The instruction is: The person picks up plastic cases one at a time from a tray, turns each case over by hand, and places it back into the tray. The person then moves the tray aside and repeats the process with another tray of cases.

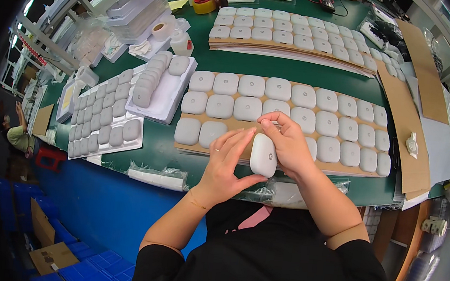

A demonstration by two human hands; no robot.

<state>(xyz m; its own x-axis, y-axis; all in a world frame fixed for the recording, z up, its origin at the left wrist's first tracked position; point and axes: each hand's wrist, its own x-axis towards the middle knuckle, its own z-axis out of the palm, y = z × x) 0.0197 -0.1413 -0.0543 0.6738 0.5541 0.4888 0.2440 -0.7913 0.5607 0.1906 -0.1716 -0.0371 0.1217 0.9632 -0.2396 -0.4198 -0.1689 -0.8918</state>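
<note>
In front of my body I hold a white rounded plastic case [263, 156], tilted up on edge, with a small dark round mark on its face. My left hand [225, 165] has its fingers near the case's top edge and its thumb at the lower edge. From the other side my right hand [289, 146] is closed around the case, its index finger and thumb bent above it; part of that grip is hidden. Beneath both hands lies a brown cardboard sheet [237, 125] carrying rows of similar cases [252, 86].
Farther back, stacked cardboard sheets [293, 50] bear more cases. On the left are a white foam tray [169, 100] and another tray of grey cases [98, 106]. Long cardboard strips [407, 131] lie right. A tape dispenser [208, 2] and a bottle [181, 44] stand behind.
</note>
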